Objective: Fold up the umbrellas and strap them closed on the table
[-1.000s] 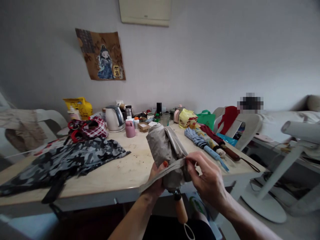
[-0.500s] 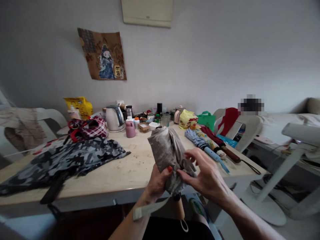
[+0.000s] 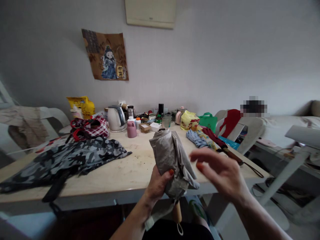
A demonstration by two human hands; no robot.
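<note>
Pale grey wall [image 3: 205, 60] rises behind a light wooden table [image 3: 125, 156] with dark specks on its smooth top. Over the table's near edge, the left hand [image 3: 158, 185] is closed around a grey umbrella [image 3: 163, 155], thumb pressed across the cloth. The umbrella tilts slightly, its blunt, rolled end up and its handle [image 3: 177, 213] down towards the lap. The right hand [image 3: 222, 173] is just beside it, fingers loosely spread and holding nothing; it seems not to touch the cloth.

The step looks like smoothing and wrapping the folds. Done well, it calls for a firm but not crushing left grip, with each loose flap drawn flat from its edge and laid around the roll in one direction. The right side needs most care: cloth there juts out in stiff, uneven pleats, while the left side lies rounder and tighter. The strap [image 3: 157, 215] hangs free below the left hand and is best kept outside the folds.

The cloth is thin, creased and faintly shiny; the handle is a smooth wooden cylinder ending in a pale cord loop [image 3: 180, 229]. Farther right lies a blue umbrella [image 3: 196, 138], softly pleated. To the left, a camouflage umbrella [image 3: 75, 158] spreads slack and wrinkled. Farther back stands a rounded white kettle [image 3: 116, 118].
</note>
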